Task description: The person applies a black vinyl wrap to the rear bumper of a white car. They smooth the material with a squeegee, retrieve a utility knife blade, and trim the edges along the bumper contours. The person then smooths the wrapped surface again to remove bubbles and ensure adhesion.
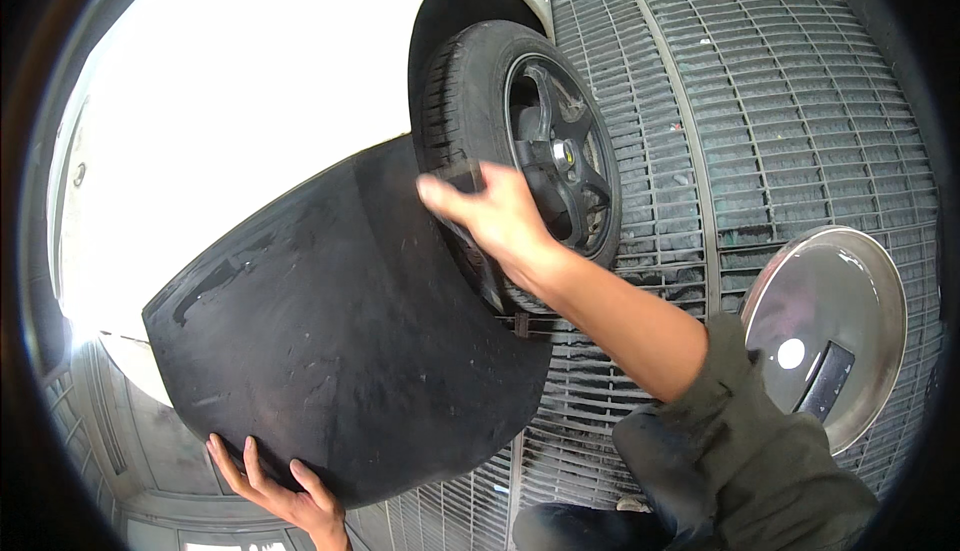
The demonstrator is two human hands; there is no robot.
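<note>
A black curved car body panel (330,321), scuffed and wet-looking in patches, lies against the white car's side beside the wheel. My left hand (285,496) rests on its near edge, fingers spread and laid over the surface. At the panel's far right edge, close to the tyre, my right hand (495,216) is closed with its thumb toward the panel. A thin dark, flat-looking piece (458,173) shows at its fingers. Motion blur hides what kind of thing it is.
A white car (250,61) fills the upper left, with a tyre and black spoked wheel (562,156) next to the panel. Metal grating (780,101) covers the floor. A round metal basin (880,301) at right holds liquid and a dark oblong block (826,381).
</note>
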